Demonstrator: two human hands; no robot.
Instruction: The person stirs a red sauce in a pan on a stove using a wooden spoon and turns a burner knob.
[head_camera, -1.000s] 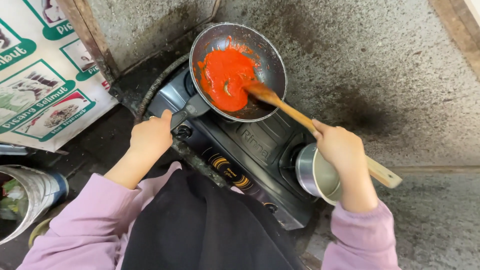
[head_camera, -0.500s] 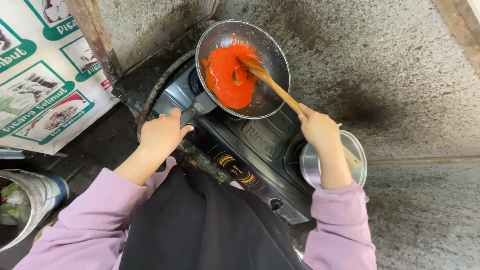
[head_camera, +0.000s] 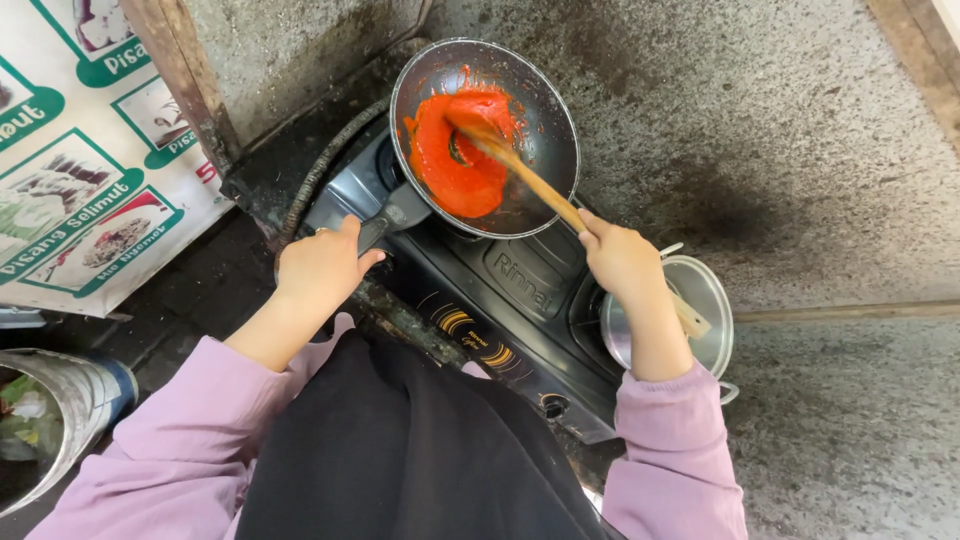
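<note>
Below me the biggest thing in view is the rough grey concrete surface, stained dark around the cooker. On its left side leans a printed food poster with green borders, next to a rusty post. At the near left edge I see part of a metal bucket.

In the middle sits a black two-burner gas stove, set at a slant. On its far burner stands a dark wok, and a thick red sauce covers the left part of its bowl. On the near right burner there is a shiny steel pot with small side handles, partly hidden behind my right forearm.

My left hand is closed around the near end of the wok's dark handle, which points toward me and to the left. My right hand is wrapped around the shaft of a wooden spatula; its blade end rests in the sauce near the middle of the wok, and its butt end pokes out past my wrist, over the steel pot. Both arms wear lilac sleeves, and a black apron fills the near middle.
</note>
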